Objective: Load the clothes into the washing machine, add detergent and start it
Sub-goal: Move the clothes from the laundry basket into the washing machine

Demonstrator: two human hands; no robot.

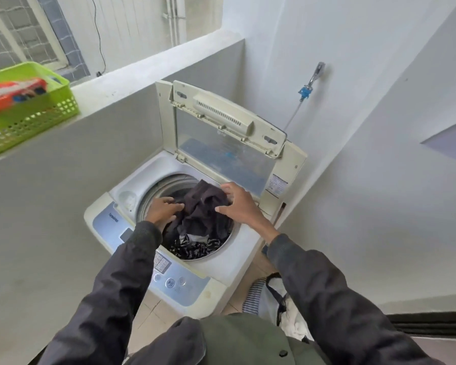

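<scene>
A crumpled dark garment [203, 212] sits heaped in the round drum [154, 194] of the cream plastic washing machine [238, 250], its glass-paned lid [221, 154] raised. The left grip [163, 210] and right grip [237, 204], fingers spread and fairly straight, press on its soft folds, clasping nothing

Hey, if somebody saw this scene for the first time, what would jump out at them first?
Both hands in the middle: the left hand and right hand press on a crumpled black garment heaped in the drum of the white top-loading washing machine, whose lid stands raised behind. Next comes the lime-green plastic basket on the grey ledge at upper left, with an orange packet inside.
</scene>
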